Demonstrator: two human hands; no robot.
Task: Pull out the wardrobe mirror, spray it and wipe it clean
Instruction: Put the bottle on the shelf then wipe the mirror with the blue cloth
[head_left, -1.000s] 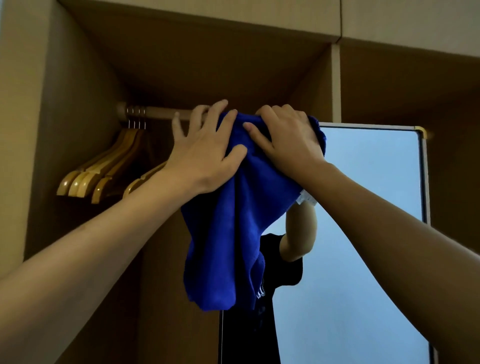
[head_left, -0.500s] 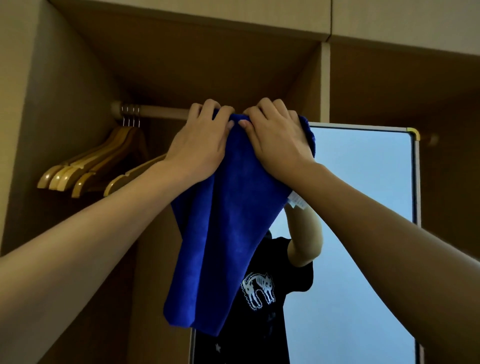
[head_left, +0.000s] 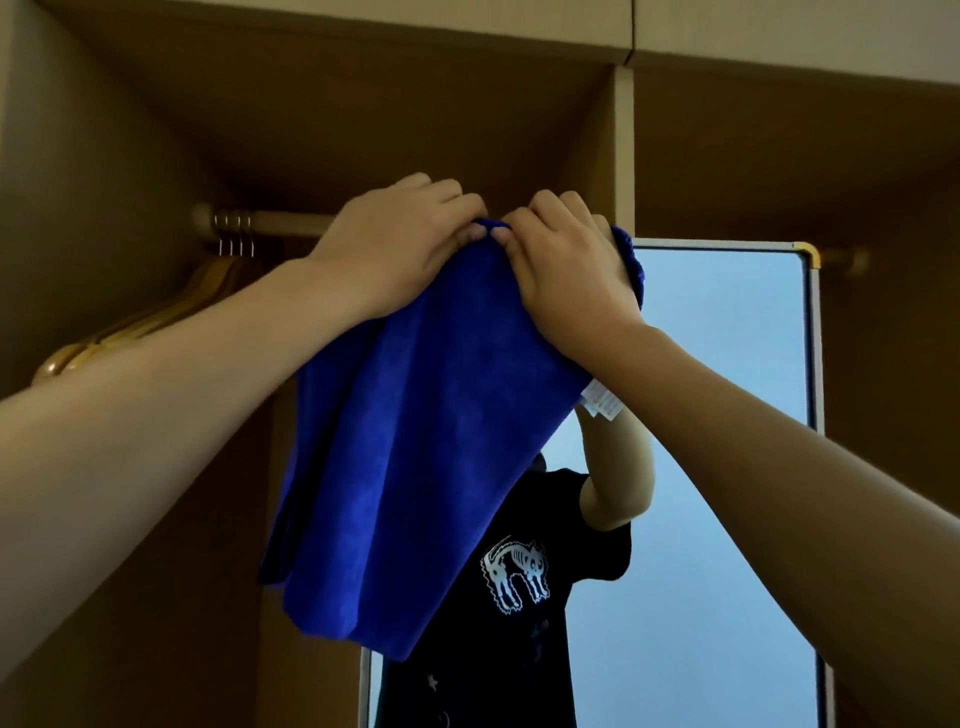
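We see a blue cloth of soft, matt, fuzzy microfibre with a white papery tag. The mirror is smooth glossy glass in a pale frame. The hangers are varnished wood with metal hooks; the wardrobe panels look matt.

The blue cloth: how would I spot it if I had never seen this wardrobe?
Find the open wardrobe with its tall mirror. At the mirror's top left corner the left hand and right hand grip a hanging cloth. It is the only bright blue thing there.
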